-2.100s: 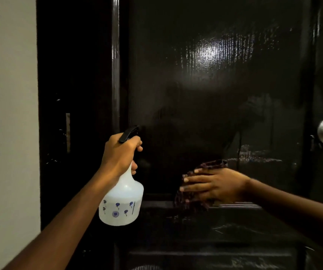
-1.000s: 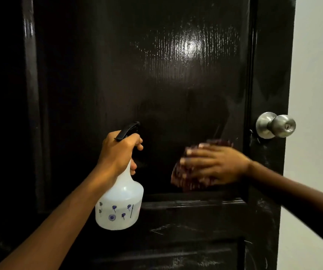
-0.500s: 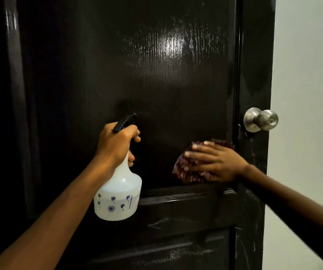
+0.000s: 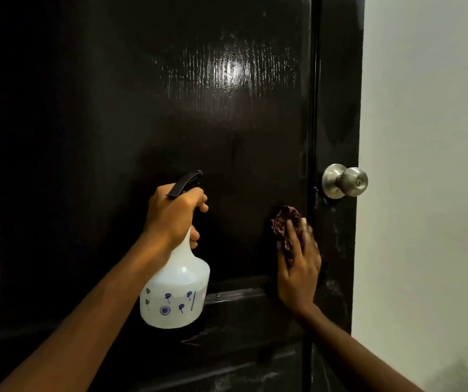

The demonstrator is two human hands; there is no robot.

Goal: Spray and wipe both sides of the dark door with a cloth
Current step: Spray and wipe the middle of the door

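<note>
**Head view.**

- Dark door (image 4: 227,123): glossy black with visible wood grain. It fills the left and centre of the frame. A bright light reflection sits on the upper panel, and a horizontal rail crosses below the hands. Pale streaks and smears show on the lower panel and along the right stile.
- Door knob (image 4: 344,181): round brushed metal with a keyhole in its face, on the right stile, above and to the right of the cloth.
- Spray bottle (image 4: 176,290): translucent white with a bulbous base and a black trigger head (image 4: 186,183). It is held upright just in front of the door. Small blue-purple flower motifs and a thin vertical line are printed on it. A faint reddish mark at its right edge is too small to read.
- Left hand (image 4: 170,219): fingers curled round the bottle's neck, just under the trigger head.
- Cloth (image 4: 283,224): dark maroon and bunched, lying against the door panel beside the right stile, below the knob.
- Right hand (image 4: 299,267): laid flat with straight fingers, pointing up and pressing the cloth to the door. The fingertips are blurred.
- Wall (image 4: 425,165): plain and pale, to the right of the door edge.
</note>
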